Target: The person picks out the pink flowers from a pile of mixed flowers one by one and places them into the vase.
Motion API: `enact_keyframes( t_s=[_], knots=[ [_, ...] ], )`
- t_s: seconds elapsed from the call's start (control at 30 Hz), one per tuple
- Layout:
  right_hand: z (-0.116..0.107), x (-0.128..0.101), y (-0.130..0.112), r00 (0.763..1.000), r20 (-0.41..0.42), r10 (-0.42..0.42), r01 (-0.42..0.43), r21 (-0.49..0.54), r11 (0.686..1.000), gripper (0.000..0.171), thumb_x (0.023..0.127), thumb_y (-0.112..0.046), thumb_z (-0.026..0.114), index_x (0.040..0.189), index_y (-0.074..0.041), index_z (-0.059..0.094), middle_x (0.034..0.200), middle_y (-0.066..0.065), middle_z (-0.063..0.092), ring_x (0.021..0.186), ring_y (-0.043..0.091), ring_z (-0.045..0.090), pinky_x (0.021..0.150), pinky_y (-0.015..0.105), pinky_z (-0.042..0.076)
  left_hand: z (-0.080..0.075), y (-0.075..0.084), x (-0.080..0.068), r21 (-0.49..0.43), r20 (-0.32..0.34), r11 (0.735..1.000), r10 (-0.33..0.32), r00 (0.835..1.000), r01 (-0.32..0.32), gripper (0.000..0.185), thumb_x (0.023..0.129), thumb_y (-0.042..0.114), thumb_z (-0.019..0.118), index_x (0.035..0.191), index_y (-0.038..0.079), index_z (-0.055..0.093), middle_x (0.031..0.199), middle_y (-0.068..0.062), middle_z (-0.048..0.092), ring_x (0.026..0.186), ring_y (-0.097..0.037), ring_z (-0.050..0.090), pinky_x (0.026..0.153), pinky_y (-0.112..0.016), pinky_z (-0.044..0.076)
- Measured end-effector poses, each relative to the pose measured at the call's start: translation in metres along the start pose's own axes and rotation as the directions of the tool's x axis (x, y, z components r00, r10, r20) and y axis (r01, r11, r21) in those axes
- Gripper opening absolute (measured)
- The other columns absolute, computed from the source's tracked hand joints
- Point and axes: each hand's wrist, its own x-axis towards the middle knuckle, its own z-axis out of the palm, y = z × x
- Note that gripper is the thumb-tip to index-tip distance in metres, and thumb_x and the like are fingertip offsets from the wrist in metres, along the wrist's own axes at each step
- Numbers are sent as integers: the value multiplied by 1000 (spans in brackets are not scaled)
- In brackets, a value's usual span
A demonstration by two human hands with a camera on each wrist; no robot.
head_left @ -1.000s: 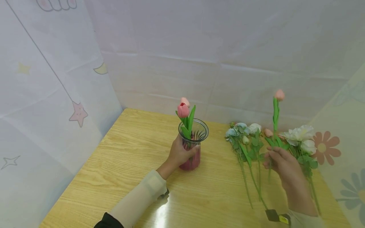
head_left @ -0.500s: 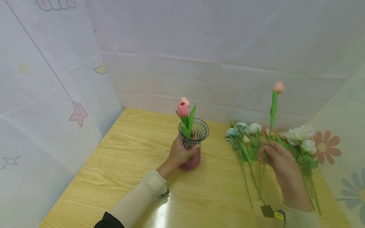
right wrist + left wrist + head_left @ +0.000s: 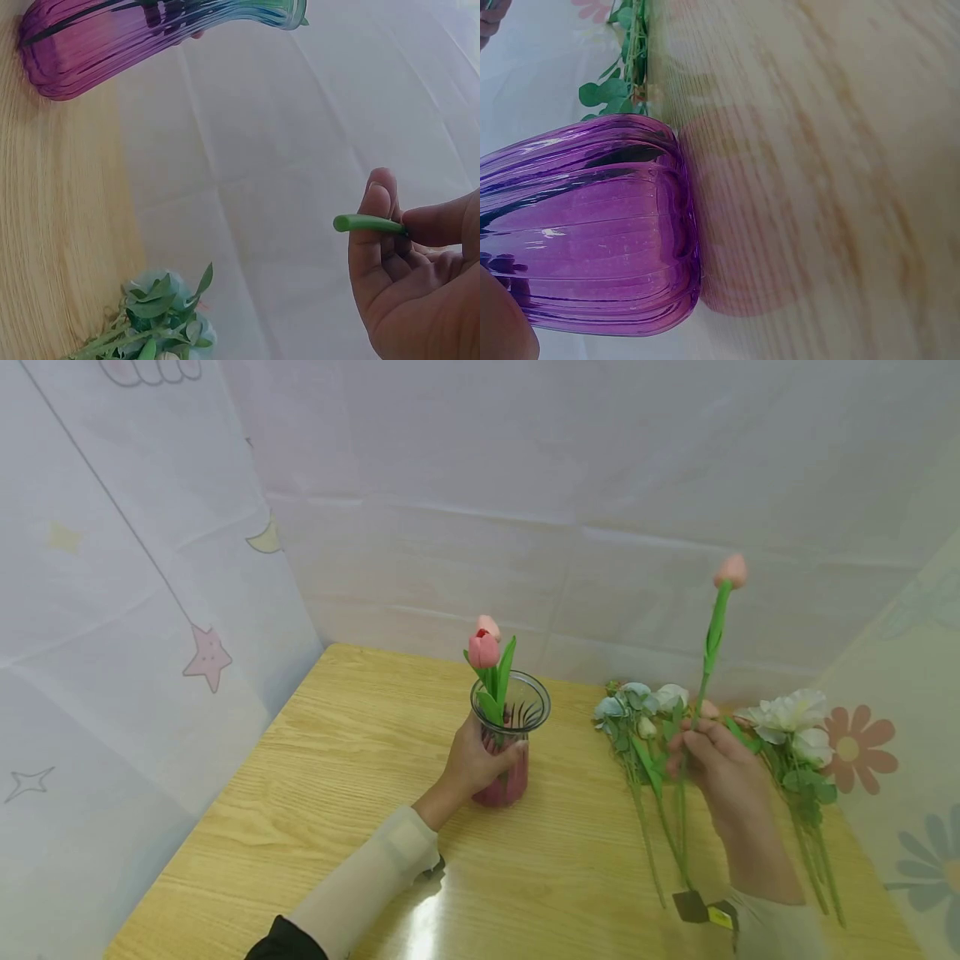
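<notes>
A ribbed glass vase (image 3: 508,735), clear at the rim and purple at the base, stands mid-table with two pink tulips (image 3: 483,650) in it. My left hand (image 3: 472,764) grips the vase's lower body (image 3: 592,232) from the left. My right hand (image 3: 712,760) pinches the green stem (image 3: 367,223) of a peach tulip (image 3: 730,571), held upright and tilted a little right, above the table to the right of the vase. The vase (image 3: 127,37) also shows in the right wrist view.
Several artificial flowers lie on the wooden table (image 3: 337,793) at the right: pale blue ones (image 3: 630,702) and white ones (image 3: 791,714) with long green stems. White sheeting with star and flower prints walls the table on three sides.
My right hand has raised the peach tulip and moved it left toward the vase. My left hand and the vase have stayed put.
</notes>
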Motion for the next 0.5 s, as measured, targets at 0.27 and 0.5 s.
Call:
enact_keyframes(
  t_s=[0.27,0.5],
  knots=[
    [9,7,-1,999,19,-38,37,9,999,13,107,-11,47,113,-1,55,96,2,65,74,15,65,65,25,57,0,0,0,1,-4,1000,-1,1000,1,75,86,42,75,144,8,41,133,-13,61,124,-26,60,107,-44,50],
    [21,15,-4,996,24,-86,86,-2,996,15,108,-10,45,111,4,51,109,7,49,76,15,63,66,23,57,0,2,0,5,-3,1000,-10,1000,10,77,86,52,73,143,10,41,132,-13,62,124,-26,61,107,-43,50]
  ],
)
